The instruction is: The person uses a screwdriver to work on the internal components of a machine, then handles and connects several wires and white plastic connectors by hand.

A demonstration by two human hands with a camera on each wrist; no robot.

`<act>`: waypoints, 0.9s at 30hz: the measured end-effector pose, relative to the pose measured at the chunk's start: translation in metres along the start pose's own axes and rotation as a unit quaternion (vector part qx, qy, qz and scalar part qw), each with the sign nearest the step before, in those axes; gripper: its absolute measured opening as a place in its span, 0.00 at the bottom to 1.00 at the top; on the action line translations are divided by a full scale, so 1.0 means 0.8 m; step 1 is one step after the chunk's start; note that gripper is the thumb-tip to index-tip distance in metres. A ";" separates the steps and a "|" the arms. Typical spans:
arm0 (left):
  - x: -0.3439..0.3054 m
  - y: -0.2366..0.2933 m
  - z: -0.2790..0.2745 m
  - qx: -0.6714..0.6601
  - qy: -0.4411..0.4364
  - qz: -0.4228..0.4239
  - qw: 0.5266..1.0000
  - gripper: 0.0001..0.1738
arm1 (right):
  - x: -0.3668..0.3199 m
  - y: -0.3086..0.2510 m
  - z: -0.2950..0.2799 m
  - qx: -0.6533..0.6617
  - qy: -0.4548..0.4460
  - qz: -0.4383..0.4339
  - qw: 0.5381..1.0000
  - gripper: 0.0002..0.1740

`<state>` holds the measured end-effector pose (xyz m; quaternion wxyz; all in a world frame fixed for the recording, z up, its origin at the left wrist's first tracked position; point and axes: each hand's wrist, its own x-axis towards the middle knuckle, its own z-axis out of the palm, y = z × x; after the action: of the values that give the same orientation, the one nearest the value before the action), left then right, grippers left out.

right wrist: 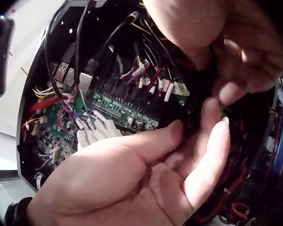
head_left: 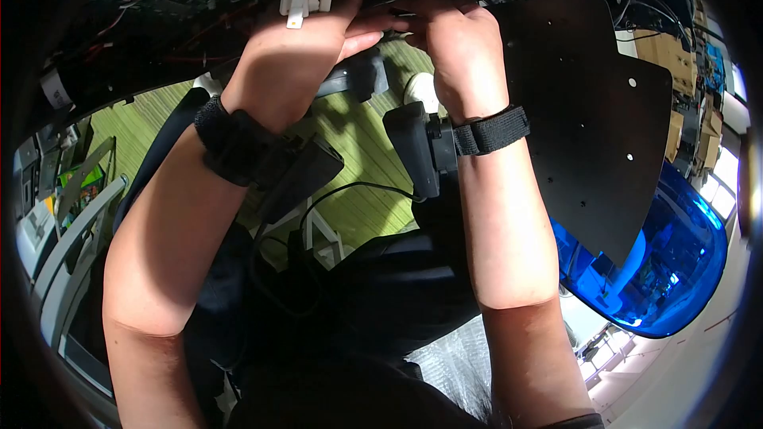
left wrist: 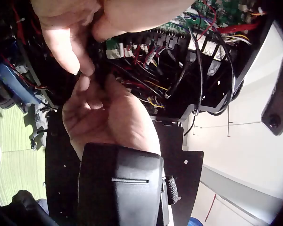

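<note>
Inside the black housing [head_left: 143,77], among wires [right wrist: 137,70], left hand [head_left: 296,56] meets right hand [head_left: 465,52], their grip unclear.

This looks like an electronics workshop or lab: an opened black housing [right wrist: 65,36] exposes a green circuit board [right wrist: 108,104] and bundled wires [right wrist: 140,70]. Cardboard boxes [head_left: 666,53] stand crowded together beyond, and the green floor [head_left: 363,151] has a lined, carpet-like look.

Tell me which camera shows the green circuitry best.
The right wrist view: the green circuitry spreads broadly and its detail is clear, though the left hand hides some. The left wrist view shows a smaller patch at upper right; the head view, shadowed parts at upper left.
</note>
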<state>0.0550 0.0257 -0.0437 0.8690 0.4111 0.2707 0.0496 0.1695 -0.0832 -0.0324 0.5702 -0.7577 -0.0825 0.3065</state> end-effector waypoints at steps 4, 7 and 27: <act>-0.003 0.003 0.005 0.000 0.015 0.017 1.000 0.19 | 0.004 0.007 0.000 -0.007 0.003 -0.006 1.000 0.19; -0.003 0.006 0.006 -0.010 0.012 0.019 1.000 0.18 | 0.004 0.002 -0.001 -0.008 -0.006 0.021 1.000 0.18; 0.004 -0.001 0.000 0.002 0.024 0.028 0.999 0.18 | -0.006 -0.012 0.004 0.060 -0.015 0.060 0.996 0.16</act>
<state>0.0575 0.0265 -0.0459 0.8599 0.4189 0.2799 0.0828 0.1664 -0.0798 -0.0225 0.5937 -0.7210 -0.0269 0.3564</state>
